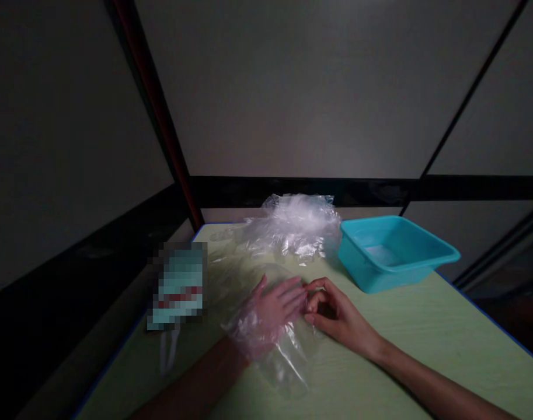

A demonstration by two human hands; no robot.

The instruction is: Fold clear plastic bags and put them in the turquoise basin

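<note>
My left hand is inside a clear plastic bag, its fingers stretched out to the right and seen through the film. The loose part of the bag hangs toward the table's near side. With thumb and fingers bent together, my right hand pinches the film just beyond the left fingertips. Behind both hands, a crumpled heap of clear plastic bags lies at the far edge of the table.
A turquoise plastic basin stands at the back right of the pale green table, which has a blue edge. On the left is a blurred-out object with a white strap below it. Dark-framed panels rise behind the table.
</note>
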